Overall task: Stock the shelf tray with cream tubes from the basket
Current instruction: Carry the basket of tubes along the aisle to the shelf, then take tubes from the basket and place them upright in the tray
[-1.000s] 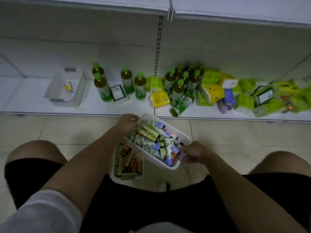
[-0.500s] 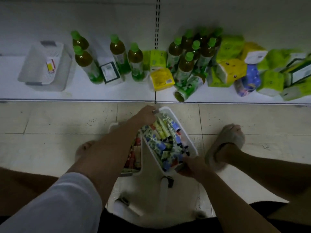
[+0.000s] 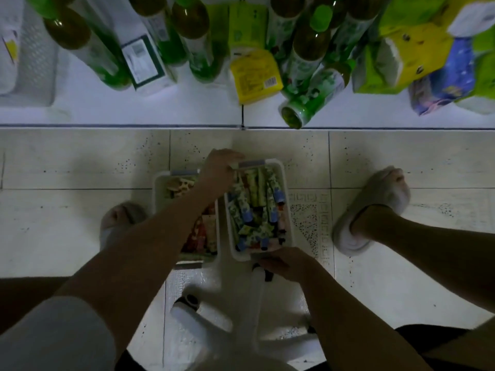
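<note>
Left hand [image 3: 220, 167] grips basket [image 3: 286, 210] far rim; right hand [image 3: 288, 263] grips near rim.

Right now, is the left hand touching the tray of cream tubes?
Touching: the head view shows the left hand gripping the far rim of the tray.

**Basket squares up as the person leans over it**

The view sits closer and more directly overhead than a second ago; the shelf [image 3: 120, 113] fills the top edge, its upper levels gone from sight. The basket [image 3: 286, 210] of cream tubes [image 3: 254, 207], tilted diagonally before, now lies lengthwise, beside a second basket [image 3: 160, 188]. Left hand [image 3: 219, 170] and right hand [image 3: 286, 263] stay on its far and near ends. Both slippered feet, the left [image 3: 117, 220] and the right [image 3: 375, 207], now show.
</note>
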